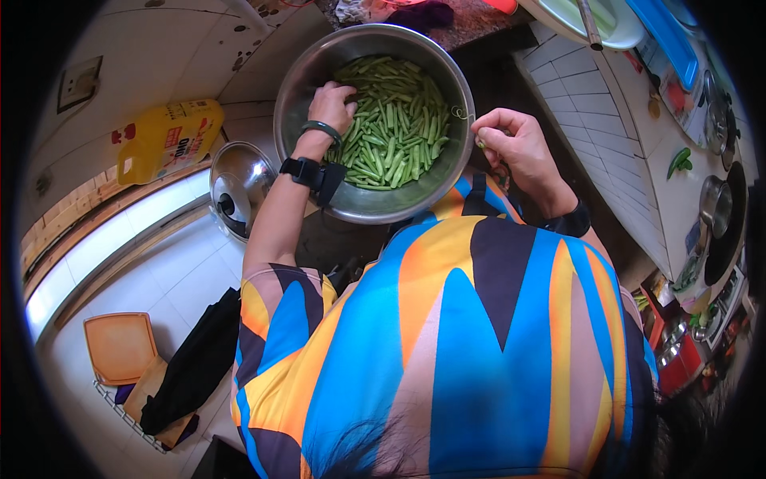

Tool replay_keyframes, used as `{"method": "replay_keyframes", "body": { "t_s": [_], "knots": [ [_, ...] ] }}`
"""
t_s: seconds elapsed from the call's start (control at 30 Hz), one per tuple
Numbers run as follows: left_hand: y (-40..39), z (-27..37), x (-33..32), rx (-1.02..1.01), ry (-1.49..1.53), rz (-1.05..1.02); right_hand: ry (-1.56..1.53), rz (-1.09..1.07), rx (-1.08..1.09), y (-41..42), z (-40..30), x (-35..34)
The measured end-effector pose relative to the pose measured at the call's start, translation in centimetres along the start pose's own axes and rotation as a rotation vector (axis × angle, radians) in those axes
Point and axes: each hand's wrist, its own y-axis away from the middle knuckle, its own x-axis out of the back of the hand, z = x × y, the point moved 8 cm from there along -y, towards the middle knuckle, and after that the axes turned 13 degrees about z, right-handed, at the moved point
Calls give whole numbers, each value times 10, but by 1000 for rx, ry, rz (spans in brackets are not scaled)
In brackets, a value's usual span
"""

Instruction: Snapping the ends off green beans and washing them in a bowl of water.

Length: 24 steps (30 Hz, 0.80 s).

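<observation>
A large stainless steel basin [374,211] full of green bean pieces [392,138] is right before me. My left hand [332,108] reaches over the basin's left side and rests at the edge of the beans, fingers bent; whether it grips any is hidden. Just outside the basin's right rim, my right hand [517,143] has thumb and forefinger pinched together. A thin curly bean string [459,112] sticks out from these fingertips over the rim, and a small green bit [481,144] shows under the thumb.
A stainless steel lid [239,179] leans left of the basin, near a yellow plastic jug [173,141] by the tiled wall. To the right runs a white tiled counter [634,155] with green peppers [680,161] and a small pot [716,205]. A pale basin [628,36] stands at upper right.
</observation>
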Motion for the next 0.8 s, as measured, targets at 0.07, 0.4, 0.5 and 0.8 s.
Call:
{"method": "replay_keyframes", "body": {
  "t_s": [0.07, 0.4, 0.5, 0.8],
  "knots": [
    [0, -6, -10, -26, -113, -1, -13, -7, -25, 2, 2, -2],
    [6, -8, -10, 55, -29, 50, -5, 10, -40, 5, 10, 3],
    [3, -4, -8, 11, -70, 118, -14, -19, -62, 5, 15, -3],
    [15, 10, 20, 164, 182, 75, -15, -20, -62, 10, 17, -3]
  ]
}}
